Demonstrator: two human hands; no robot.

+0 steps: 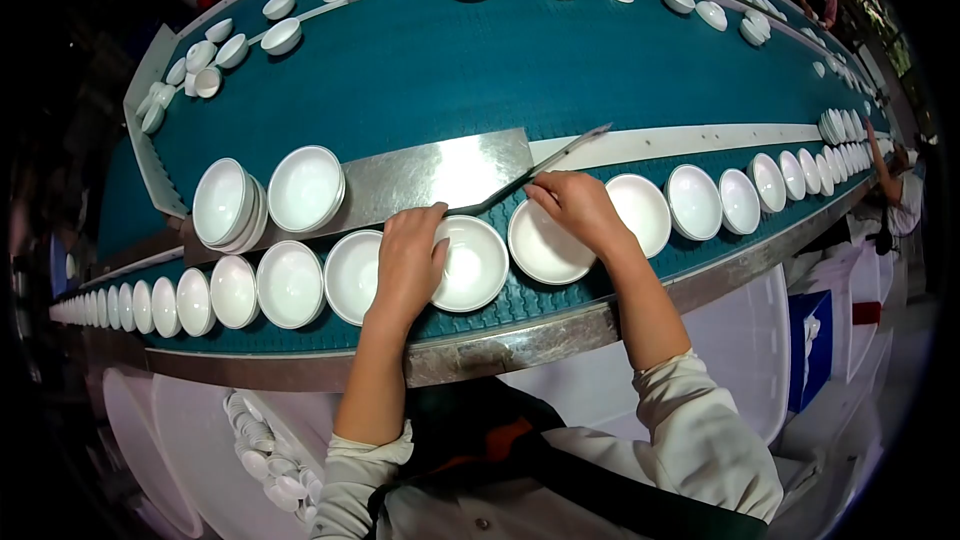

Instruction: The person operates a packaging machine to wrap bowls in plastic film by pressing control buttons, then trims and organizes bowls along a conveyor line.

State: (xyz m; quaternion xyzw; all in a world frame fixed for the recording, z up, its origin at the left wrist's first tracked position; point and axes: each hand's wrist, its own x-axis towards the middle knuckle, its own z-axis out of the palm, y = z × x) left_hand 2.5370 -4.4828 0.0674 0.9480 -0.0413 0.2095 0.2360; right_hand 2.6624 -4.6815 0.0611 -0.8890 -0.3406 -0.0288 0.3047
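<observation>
A row of white bowls stands along the near strip of the green conveyor belt. My left hand [405, 262] is curled at the left rim of a white bowl [472, 265], its thumb beside the inner edge. It partly covers the neighbouring bowl [350, 278] on the left. With fingers bent over the upper rim, my right hand [582, 208] grips another white bowl [545, 248]. A thin dark strip [500, 195] with a paler tip runs between my fingertips and over the metal plate [440, 172]; I cannot tell whether it is held.
Stacked bowls [230, 205] and another bowl [305, 188] stand by the metal plate. More bowls ride the far side of the green belt [400, 70]. Below the steel edge [480, 355] are white tubs and a blue box [810, 350]. Another person [900, 190] is at far right.
</observation>
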